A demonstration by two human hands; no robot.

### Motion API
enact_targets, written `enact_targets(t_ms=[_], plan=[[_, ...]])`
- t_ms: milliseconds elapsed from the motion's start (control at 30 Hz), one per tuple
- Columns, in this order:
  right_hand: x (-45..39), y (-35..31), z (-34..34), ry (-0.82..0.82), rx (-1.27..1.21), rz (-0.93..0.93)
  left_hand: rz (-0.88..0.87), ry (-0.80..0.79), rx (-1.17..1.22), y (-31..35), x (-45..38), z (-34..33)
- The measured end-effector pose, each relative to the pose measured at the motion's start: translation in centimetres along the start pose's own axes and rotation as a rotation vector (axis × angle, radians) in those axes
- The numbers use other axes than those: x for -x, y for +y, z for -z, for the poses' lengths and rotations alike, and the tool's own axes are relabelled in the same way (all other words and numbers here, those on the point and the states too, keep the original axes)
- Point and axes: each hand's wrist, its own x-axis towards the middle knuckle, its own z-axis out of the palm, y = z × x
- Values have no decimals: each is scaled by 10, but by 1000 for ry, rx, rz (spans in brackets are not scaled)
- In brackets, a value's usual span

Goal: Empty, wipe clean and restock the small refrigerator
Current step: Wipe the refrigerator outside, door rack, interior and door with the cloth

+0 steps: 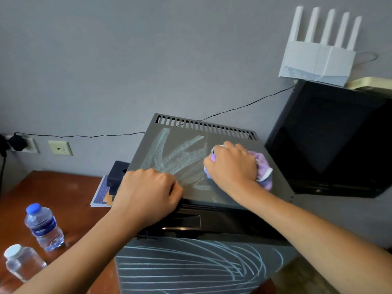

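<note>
The small grey metal refrigerator (212,166) stood at centre frame against the grey wall, its flat top marked with pale chalky streaks (178,158) toward its 10 o'clock side. The right hand (233,166) gripped a bunched lilac-and-white cloth (265,168), fingers curled over it and pressing it onto the top at the 3 o'clock side. The left hand (148,192) rested at the front edge at 7 o'clock, fingers curled; whether it held anything could not be determined. Risk, in my judgement: the wiping stroke ran close to the black flat screen (331,136) standing just beside the refrigerator at 3 o'clock, and an overrun could knock or smear it. A thin black cable (244,106) trailed along the wall past the vent slots (203,126) at 12 o'clock, and a cloth pushed that far might snag it. Moisture driven into the slots would be a further concern. White streaks also marked the refrigerator's front (191,268), apparently not yet wiped. On the reddish-brown wooden table (63,187) at 8 o'clock stood a clear plastic water bottle with a blue cap (43,228) and a clear white-capped jar (23,264), well apart from the work. A dark box (116,172) on printed papers (101,194) lay just beside the refrigerator's left flank. A white router (318,52) hung on the wall at 1 o'clock.
</note>
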Motion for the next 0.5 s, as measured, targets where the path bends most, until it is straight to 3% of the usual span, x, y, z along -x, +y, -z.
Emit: enact_targets(t_ms=[200,367,500], plan=[[61,-4,18,231,-18,99,0,5,-8,0,0,0],[6,-5,2,29,-29,26,-3,-10,-9,-1,-1,-1],[-88,-2,-35,-23,-39,-117,-8,-8,-1,-2,-1,-2]])
